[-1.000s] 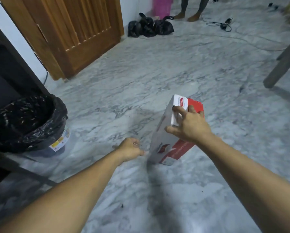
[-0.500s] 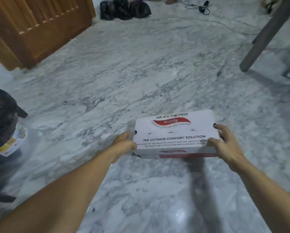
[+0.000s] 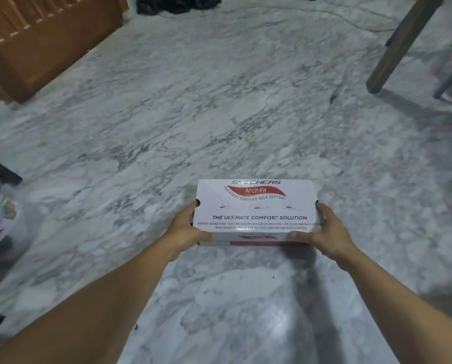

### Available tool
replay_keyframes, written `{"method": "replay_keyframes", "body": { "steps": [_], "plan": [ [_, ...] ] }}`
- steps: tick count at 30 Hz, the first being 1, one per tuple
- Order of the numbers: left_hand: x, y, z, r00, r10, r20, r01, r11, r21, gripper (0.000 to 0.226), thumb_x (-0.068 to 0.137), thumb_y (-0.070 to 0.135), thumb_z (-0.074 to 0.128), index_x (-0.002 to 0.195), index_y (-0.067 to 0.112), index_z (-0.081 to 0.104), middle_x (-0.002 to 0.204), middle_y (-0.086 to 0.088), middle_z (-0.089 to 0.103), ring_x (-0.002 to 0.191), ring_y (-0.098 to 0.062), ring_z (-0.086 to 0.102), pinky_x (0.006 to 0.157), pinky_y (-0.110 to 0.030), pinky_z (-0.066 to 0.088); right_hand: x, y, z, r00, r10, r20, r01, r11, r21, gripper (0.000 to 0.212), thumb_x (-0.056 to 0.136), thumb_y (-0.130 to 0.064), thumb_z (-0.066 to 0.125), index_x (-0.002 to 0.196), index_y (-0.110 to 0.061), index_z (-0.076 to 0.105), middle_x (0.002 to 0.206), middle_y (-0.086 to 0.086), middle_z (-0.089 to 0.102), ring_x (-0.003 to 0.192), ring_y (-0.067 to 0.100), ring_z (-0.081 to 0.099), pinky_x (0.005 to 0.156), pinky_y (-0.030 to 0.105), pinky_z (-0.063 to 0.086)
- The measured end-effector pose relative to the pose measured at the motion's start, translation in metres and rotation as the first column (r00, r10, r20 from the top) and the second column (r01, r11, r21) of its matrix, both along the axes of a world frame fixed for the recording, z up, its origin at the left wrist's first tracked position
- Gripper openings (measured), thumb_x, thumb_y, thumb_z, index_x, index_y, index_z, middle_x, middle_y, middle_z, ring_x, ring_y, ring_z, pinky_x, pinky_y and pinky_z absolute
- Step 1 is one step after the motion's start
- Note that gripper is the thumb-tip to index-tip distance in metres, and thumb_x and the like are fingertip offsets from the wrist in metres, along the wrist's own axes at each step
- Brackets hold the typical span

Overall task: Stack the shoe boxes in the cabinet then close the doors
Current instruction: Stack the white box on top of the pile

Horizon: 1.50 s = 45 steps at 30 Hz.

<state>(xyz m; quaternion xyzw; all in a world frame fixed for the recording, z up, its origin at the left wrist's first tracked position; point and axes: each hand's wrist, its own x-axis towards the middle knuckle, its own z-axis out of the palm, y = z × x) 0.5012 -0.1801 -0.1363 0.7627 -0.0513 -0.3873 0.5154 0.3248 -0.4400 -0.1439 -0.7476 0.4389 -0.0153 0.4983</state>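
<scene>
The person stands over the marble floor with one white shoe box held out level in front of them, lid up, its printed top facing the camera. The left hand grips the box's left end, thumb curled under its near edge, and the right hand grips the right end the same way, fingers wrapped round the side. The box is clear of the floor, carried between the two hands, with its shadow falling on the marble just below and toward the person.

As for the job, it looks barely under way. This box is picked up but not yet placed, and no cabinet shows in this view, so I cannot tell how many boxes, if any, are already stacked inside or how the doors stand. I see no other shoe boxes on the floor here. What is left, as I judge it: carry this box to the cabinet, set it on the stack, deal with any remaining boxes, then shut the doors.

Around the person: a wooden door at the far left, a dark table leg at the far right, and black bags by the far wall.
</scene>
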Motion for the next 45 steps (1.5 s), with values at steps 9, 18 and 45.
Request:
{"method": "replay_keyframes", "body": {
  "steps": [9, 18, 45],
  "plan": [
    [-0.028, 0.057, 0.064, 0.982, 0.13, 0.135, -0.122, 0.99, -0.066, 0.055, 0.075, -0.007, 0.076, 0.111, 0.03, 0.056, 0.117, 0.001, 0.066, 0.118, -0.018, 0.058, 0.097, -0.033, 0.049, 0.008, 0.029, 0.078, 0.991, 0.129, -0.044, -0.13, 0.991, -0.013, 0.108, 0.055, -0.031, 0.094, 0.145, -0.033, 0.035, 0.125, 0.001, 0.056, 0.097, 0.028, 0.064, 0.058, 0.042, 0.06],
    [-0.07, 0.161, 0.17, 0.93, 0.186, 0.317, -0.186, 0.982, -0.029, 0.042, 0.07, -0.004, 0.081, 0.097, 0.021, 0.059, 0.11, -0.004, 0.07, 0.1, -0.016, 0.064, 0.092, -0.03, 0.05, 0.002, 0.098, 0.203, 0.932, 0.363, 0.007, -0.36, 0.925, -0.12, 0.108, 0.048, -0.034, 0.096, 0.141, -0.029, 0.042, 0.119, 0.007, 0.058, 0.094, 0.027, 0.064, 0.059, 0.048, 0.061],
    [-0.281, 0.504, 0.426, 0.581, 0.524, 0.623, -0.67, 0.742, 0.0, 0.077, 0.074, 0.027, 0.083, 0.14, 0.013, 0.047, 0.136, -0.003, 0.053, 0.113, -0.021, 0.056, 0.092, -0.046, 0.051, -0.031, 0.432, 0.443, 0.459, 0.872, 0.173, -0.754, 0.485, -0.443, 0.079, 0.064, -0.041, 0.087, 0.132, -0.015, 0.056, 0.097, 0.002, 0.064, 0.074, 0.027, 0.072, 0.063, 0.048, 0.062]
  ]
}}
